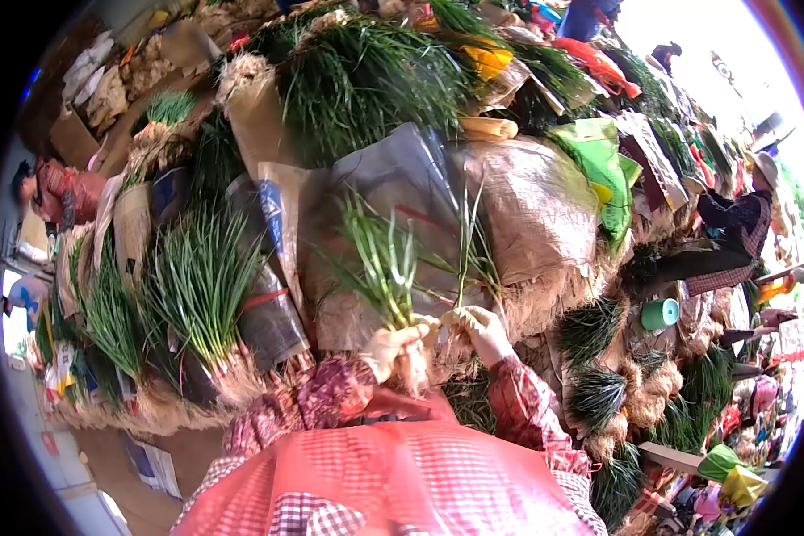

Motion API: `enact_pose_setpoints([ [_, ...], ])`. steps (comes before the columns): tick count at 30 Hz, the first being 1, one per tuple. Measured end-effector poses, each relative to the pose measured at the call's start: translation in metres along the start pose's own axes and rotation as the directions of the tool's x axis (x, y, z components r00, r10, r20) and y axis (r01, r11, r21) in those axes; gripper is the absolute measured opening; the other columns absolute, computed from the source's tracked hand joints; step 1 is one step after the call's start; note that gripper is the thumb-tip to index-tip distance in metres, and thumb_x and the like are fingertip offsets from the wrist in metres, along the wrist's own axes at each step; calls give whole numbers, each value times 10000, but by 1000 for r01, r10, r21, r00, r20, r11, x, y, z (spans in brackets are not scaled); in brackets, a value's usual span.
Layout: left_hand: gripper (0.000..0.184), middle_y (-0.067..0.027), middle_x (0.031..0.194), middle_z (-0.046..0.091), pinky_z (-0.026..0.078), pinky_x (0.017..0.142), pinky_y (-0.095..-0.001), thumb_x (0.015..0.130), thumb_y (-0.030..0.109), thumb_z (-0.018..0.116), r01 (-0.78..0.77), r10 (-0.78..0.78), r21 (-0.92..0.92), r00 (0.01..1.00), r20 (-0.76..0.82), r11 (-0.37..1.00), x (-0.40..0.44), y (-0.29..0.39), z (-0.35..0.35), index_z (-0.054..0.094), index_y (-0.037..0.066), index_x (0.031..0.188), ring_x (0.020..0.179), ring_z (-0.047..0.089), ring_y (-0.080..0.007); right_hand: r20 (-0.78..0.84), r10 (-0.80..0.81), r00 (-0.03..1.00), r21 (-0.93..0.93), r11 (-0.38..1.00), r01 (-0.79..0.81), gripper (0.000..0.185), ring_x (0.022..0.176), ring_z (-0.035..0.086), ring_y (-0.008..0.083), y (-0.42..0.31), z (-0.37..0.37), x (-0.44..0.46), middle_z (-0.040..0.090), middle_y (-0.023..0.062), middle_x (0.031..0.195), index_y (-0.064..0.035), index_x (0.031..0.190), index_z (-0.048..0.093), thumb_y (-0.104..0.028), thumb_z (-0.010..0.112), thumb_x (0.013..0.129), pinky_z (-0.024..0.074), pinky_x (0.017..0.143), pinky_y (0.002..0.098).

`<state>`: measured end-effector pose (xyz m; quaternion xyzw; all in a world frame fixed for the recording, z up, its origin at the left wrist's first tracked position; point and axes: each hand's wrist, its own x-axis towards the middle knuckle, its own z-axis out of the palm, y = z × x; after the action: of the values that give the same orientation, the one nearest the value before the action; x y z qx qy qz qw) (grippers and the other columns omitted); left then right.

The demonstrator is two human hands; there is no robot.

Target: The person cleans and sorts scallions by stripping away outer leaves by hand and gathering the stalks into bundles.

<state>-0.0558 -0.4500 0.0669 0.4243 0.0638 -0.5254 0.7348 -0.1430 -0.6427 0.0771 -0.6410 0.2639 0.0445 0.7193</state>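
Note:
My left hand (pixel 390 346), in a pale glove, is wrapped round the lower stems of a bunch of green leafy plants (pixel 386 268). The leaves stand up above the fist and pale roots hang beneath it. Close beside it on the right, my right hand (pixel 480 330), also gloved, has its fingers bent together at the base of a few thin green stalks (pixel 464 246). Behind both hands lie a grey plastic sheet (pixel 380 174) and a pale wrapped bundle (pixel 536 210).
Large bunches of green plants with roots (pixel 201 286) stand at the left. More greens (pixel 366 80) lie at the back. A green bag (pixel 603 170) and a green cup (pixel 659 314) are at the right. Other people (pixel 732 223) sit at the far right and far left.

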Motion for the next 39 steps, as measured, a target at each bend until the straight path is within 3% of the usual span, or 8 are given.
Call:
enact_pose_setpoints([
  [8,137,6,747,618,411,495,-186,853,100,615,165,-156,60,979,-128,984,8,-7,2,660,57,975,569,519,-60,103,277,955,46,958,-283,301,730,568,52,13,12,-7,658,34,898,-7,1019,656,-281,609,905,465,637,207],
  [14,229,-128,1111,610,512,820,-382,882,22,482,236,-174,-315,961,213,919,17,-31,-29,543,10,1102,968,612,-231,375,-745,551,-562,290,775,230,865,619,178,73,15,56,657,93,985,-26,1062,612,-103,588,846,504,793,330],
  [16,218,-94,1050,638,530,756,-369,879,28,489,200,-111,-421,968,225,885,6,-26,-19,553,43,1087,860,638,-207,202,83,976,496,851,-175,172,707,589,121,11,42,20,646,57,869,-21,1005,615,-152,573,902,494,624,249],
  [19,186,-93,892,643,538,658,-340,870,41,518,112,-115,-341,993,10,933,3,-28,-21,559,67,1050,721,631,-195,207,-44,977,511,857,-70,222,620,548,79,24,48,29,583,4,743,-18,894,593,-240,597,912,430,526,208],
  [24,187,-102,801,619,511,591,-304,833,13,531,75,-100,-323,993,-62,943,8,-38,-35,569,50,1012,632,577,-165,-88,-601,795,-677,621,395,220,595,574,249,17,43,21,597,107,666,-52,750,624,-253,641,836,481,605,378],
  [25,218,-87,816,607,500,587,-304,808,-5,536,28,-26,-332,1000,11,943,7,-36,-34,569,47,1016,655,579,-153,-163,-299,940,89,945,316,189,585,566,208,39,39,48,601,71,662,-56,771,627,-231,624,845,477,588,334],
  [29,267,-41,1012,550,475,621,-300,795,-35,532,-6,143,-501,961,237,866,-22,-10,-8,552,60,1044,727,574,-147,-156,-26,987,803,579,142,151,412,379,40,-66,-26,6,578,-3,620,-112,768,555,-196,551,893,251,352,205],
  [39,266,-99,1112,591,524,640,-319,818,-30,524,-10,49,-389,995,91,921,-19,-7,-28,548,77,1060,710,620,-146,-406,-873,270,578,-17,816,368,433,453,77,-223,-38,-116,631,70,810,-17,963,598,-370,501,932,528,615,277],
])
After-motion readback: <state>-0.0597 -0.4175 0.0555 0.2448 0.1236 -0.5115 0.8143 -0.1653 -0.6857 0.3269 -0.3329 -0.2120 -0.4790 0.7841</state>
